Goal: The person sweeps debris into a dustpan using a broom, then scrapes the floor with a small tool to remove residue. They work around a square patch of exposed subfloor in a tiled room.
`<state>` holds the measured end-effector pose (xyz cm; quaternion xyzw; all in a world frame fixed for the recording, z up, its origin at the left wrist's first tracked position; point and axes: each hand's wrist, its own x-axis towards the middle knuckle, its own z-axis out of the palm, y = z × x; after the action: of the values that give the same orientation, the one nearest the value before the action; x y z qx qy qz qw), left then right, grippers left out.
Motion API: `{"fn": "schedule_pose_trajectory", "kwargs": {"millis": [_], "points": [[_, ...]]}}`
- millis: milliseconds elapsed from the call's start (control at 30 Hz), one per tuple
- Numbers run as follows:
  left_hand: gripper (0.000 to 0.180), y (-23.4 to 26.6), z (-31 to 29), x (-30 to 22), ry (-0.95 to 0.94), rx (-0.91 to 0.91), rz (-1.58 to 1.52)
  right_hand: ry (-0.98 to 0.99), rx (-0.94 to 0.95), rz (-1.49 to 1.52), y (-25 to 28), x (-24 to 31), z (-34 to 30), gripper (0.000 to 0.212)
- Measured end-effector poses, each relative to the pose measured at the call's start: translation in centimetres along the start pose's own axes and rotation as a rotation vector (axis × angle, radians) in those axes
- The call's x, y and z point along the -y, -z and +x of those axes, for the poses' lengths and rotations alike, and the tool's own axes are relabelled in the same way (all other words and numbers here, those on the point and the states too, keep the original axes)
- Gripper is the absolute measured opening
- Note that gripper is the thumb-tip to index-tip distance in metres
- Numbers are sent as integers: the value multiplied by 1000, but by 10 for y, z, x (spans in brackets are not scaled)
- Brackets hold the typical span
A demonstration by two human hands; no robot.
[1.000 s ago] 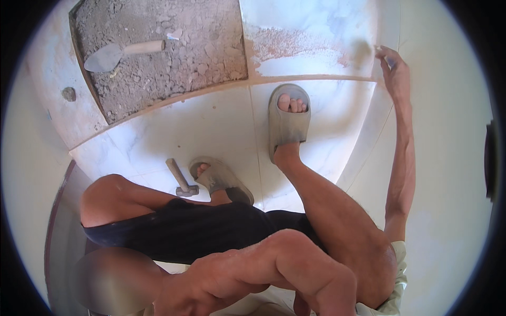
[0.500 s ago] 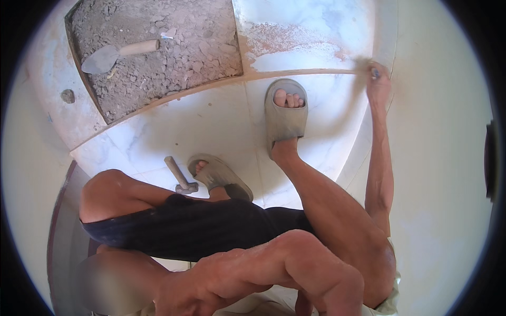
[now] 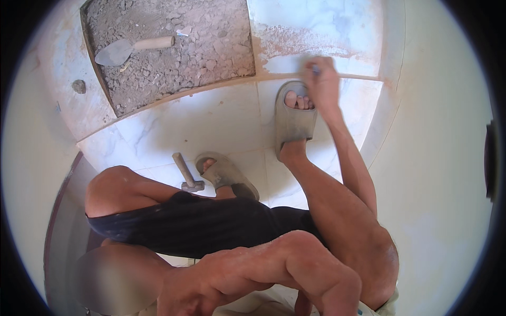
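Observation:
My right hand (image 3: 325,84) is closed just beyond my right foot, over the seam between two floor tiles. It is smeared by motion. A small bluish-grey bit (image 3: 315,69) shows in its fist; I cannot make out what it belongs to. Close to the hand, a tile (image 3: 303,45) carries a rough brown and white patch of residue. Along the lower edge, a bent limb (image 3: 247,268) looms large, apparently my left arm. The fingers of my left hand cannot be made out there.
A trowel (image 3: 115,52) with a wooden handle lies on broken rubble (image 3: 211,63) in a square recess. A short-handled hammer (image 3: 193,185) lies beside my left slipper (image 3: 226,174). My right slipper (image 3: 295,121) stands near the seam. A stone (image 3: 78,86) sits left of the recess; a pale wall (image 3: 437,158) rises at right.
My right hand has swept left along the seam, from beside the wall to just past my right slipper. The view has shifted slightly; trowel and hammer stay put.

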<state>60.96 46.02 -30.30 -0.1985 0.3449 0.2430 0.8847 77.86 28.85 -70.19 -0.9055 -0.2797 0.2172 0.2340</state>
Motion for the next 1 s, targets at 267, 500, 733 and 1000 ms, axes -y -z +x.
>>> {"fn": "schedule_pose_trajectory", "kwargs": {"millis": [267,500,733,1000], "points": [[37,-7,7,-12,28,96,-186,-179,414,505,-5,122,27,10],[42,11,1,-5,-202,168,-50,172,471,374,-15,111,15,15],[45,28,-3,-22,-115,284,-26,147,-337,19,89,-18,71,17],[50,23,11,-42,144,368,32,312,-220,-32,3,-13,8,30]]}}
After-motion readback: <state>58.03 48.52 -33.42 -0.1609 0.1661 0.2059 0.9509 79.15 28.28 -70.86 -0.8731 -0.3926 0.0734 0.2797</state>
